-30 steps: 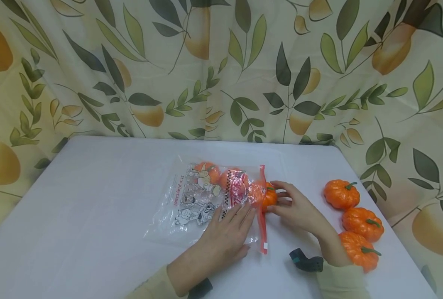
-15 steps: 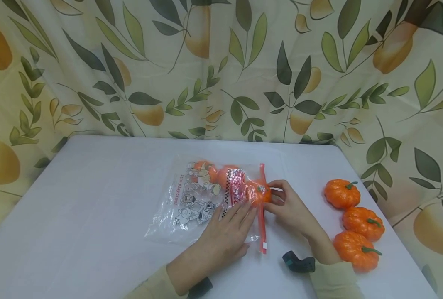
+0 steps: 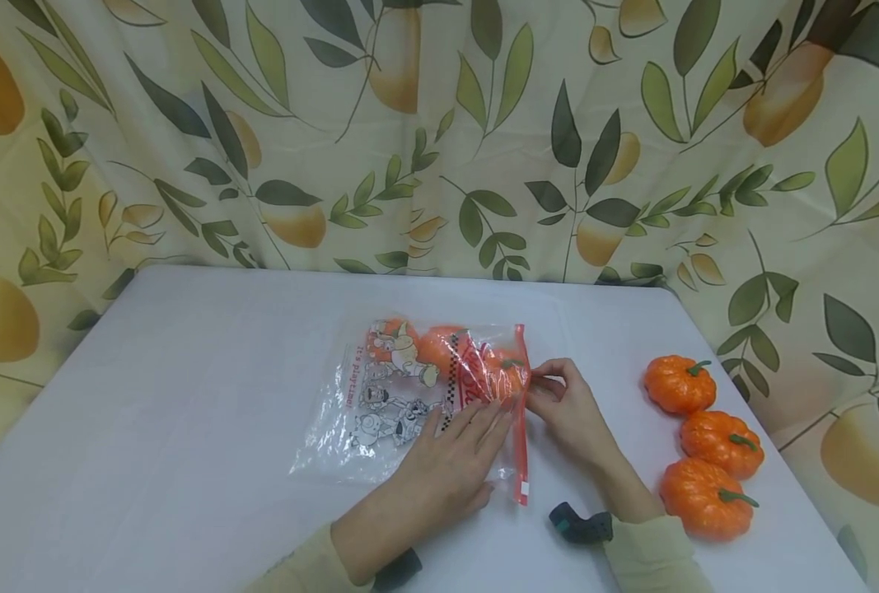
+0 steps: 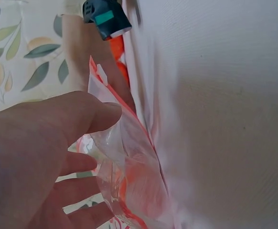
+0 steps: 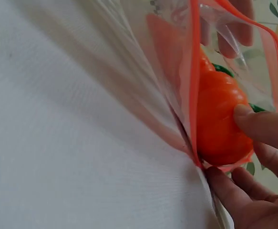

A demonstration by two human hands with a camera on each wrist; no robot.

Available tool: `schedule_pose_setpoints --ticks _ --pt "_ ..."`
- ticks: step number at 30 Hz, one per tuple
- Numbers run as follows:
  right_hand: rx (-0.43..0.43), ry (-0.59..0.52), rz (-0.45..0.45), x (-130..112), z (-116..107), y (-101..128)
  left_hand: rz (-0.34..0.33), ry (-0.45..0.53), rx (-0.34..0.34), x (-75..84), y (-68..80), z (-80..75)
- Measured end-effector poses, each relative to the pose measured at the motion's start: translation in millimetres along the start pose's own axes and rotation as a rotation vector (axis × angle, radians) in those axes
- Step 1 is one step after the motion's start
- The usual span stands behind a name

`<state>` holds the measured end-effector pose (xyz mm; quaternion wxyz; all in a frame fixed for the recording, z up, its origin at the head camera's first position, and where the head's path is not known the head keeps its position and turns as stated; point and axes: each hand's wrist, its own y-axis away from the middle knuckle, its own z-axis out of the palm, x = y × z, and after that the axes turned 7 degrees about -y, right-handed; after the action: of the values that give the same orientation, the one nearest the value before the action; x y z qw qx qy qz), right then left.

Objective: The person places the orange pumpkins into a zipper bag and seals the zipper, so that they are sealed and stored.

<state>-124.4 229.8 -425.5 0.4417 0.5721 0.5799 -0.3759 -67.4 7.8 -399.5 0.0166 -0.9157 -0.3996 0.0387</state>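
A clear zip bag (image 3: 380, 449) with a red closure edge lies on the white table, with cartoon figures printed on it. Several orange toy pumpkins (image 3: 439, 350) show through its film. My left hand (image 3: 446, 461) rests on the bag near its mouth, fingers straight; the left wrist view shows its thumb against the lifted film (image 4: 129, 143). At the mouth, my right hand (image 3: 572, 416) has its thumb on the pumpkin (image 5: 222, 119) just inside, its other fingers curled by the bag's red rim (image 5: 194, 81). Part of that pumpkin is hidden by the hand and film.
Three more orange pumpkins (image 3: 721, 445) with green stems stand in a row along the table's right side. A patterned curtain (image 3: 439, 148) hangs behind the white table (image 3: 150, 395). Dark wrist devices (image 3: 582, 524) sit near both sleeves.
My right hand has moved left and pushed the pumpkin from the mouth into the bag. The pumpkins inside have shifted slightly left. My left hand has stayed put.
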Motion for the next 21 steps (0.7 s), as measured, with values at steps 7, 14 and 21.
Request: schedule_pose_setpoints --ticks 7,14,21 --pt "-0.012 0.062 -0.034 3.2 0.9 0.5 -0.005 0.022 -0.021 -0.6 -0.1 -0.9" --pt "-0.128 0.091 -0.054 5.6 0.7 -1.2 -0.013 0.020 -0.035 -3.0 0.4 -1.4" --pt "-0.178 0.187 -0.136 7.8 3.2 1.2 -0.008 -0.012 -0.027 -3.1 0.4 -0.1"
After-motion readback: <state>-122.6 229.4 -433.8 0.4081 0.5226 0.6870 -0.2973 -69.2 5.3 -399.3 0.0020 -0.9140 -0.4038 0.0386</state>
